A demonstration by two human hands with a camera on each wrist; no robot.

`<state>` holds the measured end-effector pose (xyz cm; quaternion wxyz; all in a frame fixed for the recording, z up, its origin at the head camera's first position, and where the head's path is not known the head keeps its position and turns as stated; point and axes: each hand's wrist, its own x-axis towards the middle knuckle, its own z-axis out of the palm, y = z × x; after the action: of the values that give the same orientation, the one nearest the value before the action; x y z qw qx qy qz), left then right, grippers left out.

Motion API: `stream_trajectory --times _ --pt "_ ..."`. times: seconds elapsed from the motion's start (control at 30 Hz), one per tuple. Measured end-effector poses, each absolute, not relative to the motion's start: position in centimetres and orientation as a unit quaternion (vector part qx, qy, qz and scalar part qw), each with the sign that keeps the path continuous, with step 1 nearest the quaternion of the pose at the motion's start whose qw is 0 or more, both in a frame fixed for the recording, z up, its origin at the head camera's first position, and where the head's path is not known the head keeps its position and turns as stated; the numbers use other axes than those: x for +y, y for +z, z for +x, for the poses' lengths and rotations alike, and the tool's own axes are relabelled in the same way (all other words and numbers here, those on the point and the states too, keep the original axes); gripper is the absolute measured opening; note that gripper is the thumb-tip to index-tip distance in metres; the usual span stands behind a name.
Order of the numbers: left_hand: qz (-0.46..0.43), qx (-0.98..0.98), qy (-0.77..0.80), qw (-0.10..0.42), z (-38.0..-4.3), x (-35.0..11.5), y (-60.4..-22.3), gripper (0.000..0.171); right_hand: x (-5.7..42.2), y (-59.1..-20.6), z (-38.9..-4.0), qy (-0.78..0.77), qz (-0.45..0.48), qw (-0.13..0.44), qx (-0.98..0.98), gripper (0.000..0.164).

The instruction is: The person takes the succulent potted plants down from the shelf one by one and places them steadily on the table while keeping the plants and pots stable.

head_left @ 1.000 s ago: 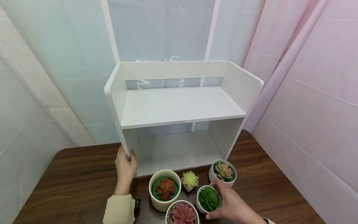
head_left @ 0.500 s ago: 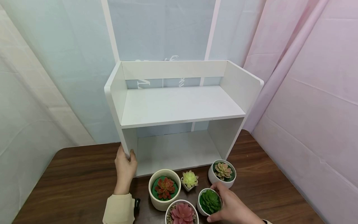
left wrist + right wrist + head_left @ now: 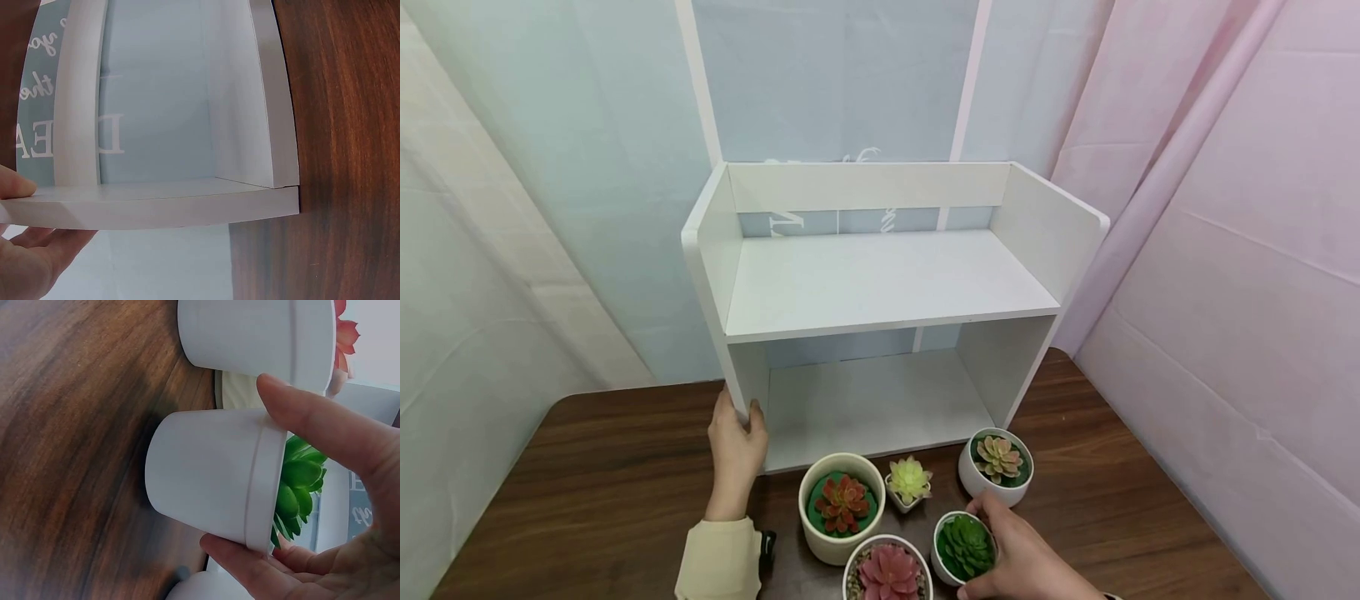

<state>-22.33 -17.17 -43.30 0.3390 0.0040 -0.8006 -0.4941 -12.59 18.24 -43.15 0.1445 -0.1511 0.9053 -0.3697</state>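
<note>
My right hand [image 3: 1022, 550] holds a small white pot with a green succulent [image 3: 966, 547] by its rim. In the right wrist view the thumb and fingers are on opposite sides of this pot [image 3: 203, 475]; whether its base touches the table cannot be told. My left hand [image 3: 737, 442] grips the lower left side panel of a white two-tier shelf [image 3: 891, 279]. Seen from the left wrist, the thumb lies on one face of that panel [image 3: 156, 209] and the fingers on the other. Just beyond the right hand stands a white pot with a pale orange succulent [image 3: 997, 460].
Before the shelf on the brown wooden table [image 3: 587, 483] stand a cream pot with a red succulent [image 3: 842, 505], a tiny yellow-green succulent [image 3: 909, 482] and a pot with a pink succulent [image 3: 890, 572]. Hanging cloth [image 3: 1240, 292] surrounds the table.
My right hand has shifted the green succulent's pot slightly right and nearer to me, away from the yellow-green one. The left hand stays on the shelf panel.
</note>
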Motion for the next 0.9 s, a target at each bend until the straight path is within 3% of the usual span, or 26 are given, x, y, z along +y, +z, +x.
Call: stream_trajectory --times 0.57,0.9 --pt "0.008 -0.801 -0.497 0.333 -22.13 -17.18 -43.33 0.047 18.27 -43.83 -12.66 -0.395 -0.134 0.177 0.891 0.077" --pt "0.015 -0.803 -0.496 0.330 -22.08 -17.10 -43.21 0.046 18.26 -44.16 -12.66 -0.404 -0.147 0.168 0.887 0.076"
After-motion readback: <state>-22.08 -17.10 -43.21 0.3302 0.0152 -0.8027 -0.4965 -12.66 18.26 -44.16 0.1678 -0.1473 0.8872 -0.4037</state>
